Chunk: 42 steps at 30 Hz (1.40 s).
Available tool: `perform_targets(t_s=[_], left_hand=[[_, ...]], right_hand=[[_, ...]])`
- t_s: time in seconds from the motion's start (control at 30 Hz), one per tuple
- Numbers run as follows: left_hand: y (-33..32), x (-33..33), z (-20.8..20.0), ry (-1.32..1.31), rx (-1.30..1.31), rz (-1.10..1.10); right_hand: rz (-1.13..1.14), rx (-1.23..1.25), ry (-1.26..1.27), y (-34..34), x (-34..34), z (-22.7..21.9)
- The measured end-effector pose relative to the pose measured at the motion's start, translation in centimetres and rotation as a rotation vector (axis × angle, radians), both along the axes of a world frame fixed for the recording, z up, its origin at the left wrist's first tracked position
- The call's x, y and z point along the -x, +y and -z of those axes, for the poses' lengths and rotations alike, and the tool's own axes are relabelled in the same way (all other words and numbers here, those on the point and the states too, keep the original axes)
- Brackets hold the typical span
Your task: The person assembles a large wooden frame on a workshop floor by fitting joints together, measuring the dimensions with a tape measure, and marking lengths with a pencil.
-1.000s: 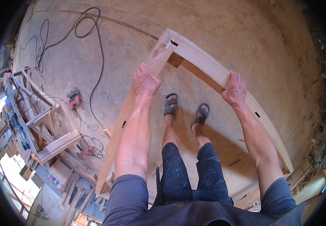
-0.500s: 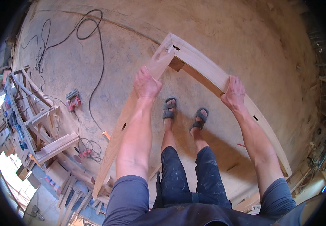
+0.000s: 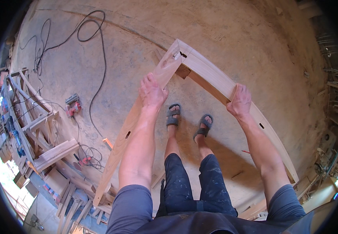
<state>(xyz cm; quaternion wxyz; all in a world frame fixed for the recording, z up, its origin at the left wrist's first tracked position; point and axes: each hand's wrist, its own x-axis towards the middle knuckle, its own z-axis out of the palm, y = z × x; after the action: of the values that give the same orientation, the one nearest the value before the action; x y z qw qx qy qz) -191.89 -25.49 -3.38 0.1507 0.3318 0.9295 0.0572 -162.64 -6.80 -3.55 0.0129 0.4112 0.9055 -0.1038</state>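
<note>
Two pale wooden boards meet at a mitred corner, forming an angled wooden frame (image 3: 206, 67) held up in front of me. A dark slot and a pale sliver show at that joint, and a small wood block (image 3: 182, 71) sits on the inner side of the corner. My left hand (image 3: 152, 92) is closed around the left board, a little below the corner. Around the edge of the right board, my right hand (image 3: 240, 102) is closed too. Each board has a short dark slot lower down. The left board's lower part runs beside my left forearm, which hides some of it.
Below the frame are my sandalled feet (image 3: 173, 114) on the dusty concrete floor (image 3: 137, 50). A red-and-grey power tool (image 3: 73, 105) lies at left, near a long black cable (image 3: 105, 70). Wooden racks (image 3: 40, 121) and stacked offcuts crowd the left; more timber lines the right.
The wooden frame and both hands have dropped slightly towards me. Both hands keep their hold on the boards, and the view has shifted a little.
</note>
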Motion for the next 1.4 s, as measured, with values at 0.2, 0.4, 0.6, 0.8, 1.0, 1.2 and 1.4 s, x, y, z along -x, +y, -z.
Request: perform_targets(t_s=[0.2, 0.4, 0.6, 0.8, 1.0, 1.2, 1.4], left_hand=[[0.4, 0.4, -0.2, -0.087, 0.048, -0.052], [0.1, 0.3, 0.2, -0.02, -0.045, -0.04], [-0.4, 0.5, 1.3, 0.004, -0.099, -0.014], [-0.5, 0.1, 1.3, 0.011, -0.063, -0.033], [0.0, 0.1, 0.8, -0.03, -0.051, -0.013], [-0.1, 0.1, -0.1, -0.039, 0.084, 0.089], [-0.7, -0.3, -0.2, 0.04, 0.1, 0.167]], right_hand=[[0.012, -0.029, 0.006, 0.1, 0.2, 0.3], [0.034, 0.017, -0.054, 0.2, 0.6, 0.2], [0.045, 0.028, -0.016, 0.4, 0.6, 0.4], [0.053, 0.039, -0.046, -0.3, 0.3, 0.7], [0.088, 0.062, -0.054, 0.0, 0.5, 0.0], [0.174, 0.04, 0.125, -3.7, 0.0, -3.3], [0.315, 0.237, 0.12, -14.1, -5.3, -6.4]])
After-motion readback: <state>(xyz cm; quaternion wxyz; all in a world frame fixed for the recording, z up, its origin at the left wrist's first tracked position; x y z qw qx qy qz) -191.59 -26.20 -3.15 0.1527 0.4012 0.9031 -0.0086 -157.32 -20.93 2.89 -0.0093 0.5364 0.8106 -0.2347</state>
